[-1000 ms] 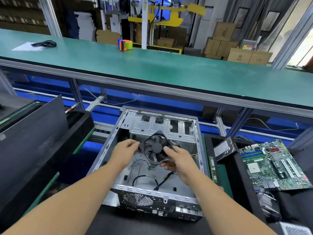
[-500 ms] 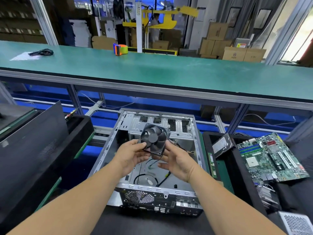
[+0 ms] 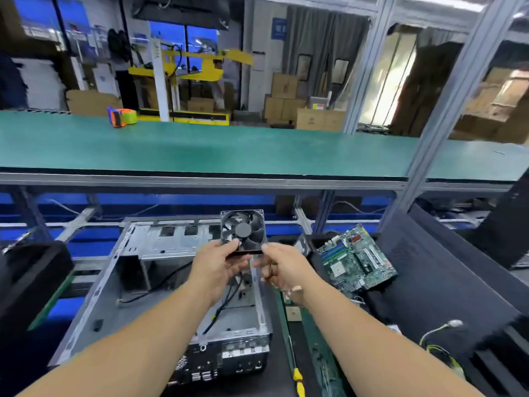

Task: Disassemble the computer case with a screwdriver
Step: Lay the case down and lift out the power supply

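Holding the black fan upright above the open computer case, we pinch its lower edge with the fingers of our left hand and right hand.

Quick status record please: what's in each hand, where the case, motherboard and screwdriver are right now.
left hand: grips the fan's lower left edge
right hand: pinches the fan's lower right corner
case fan: upright, held above the case
computer case: open, on its side, cables inside
motherboard: tilted, right of the case
screwdriver: yellow handle, lying right of the case's near end, untouched
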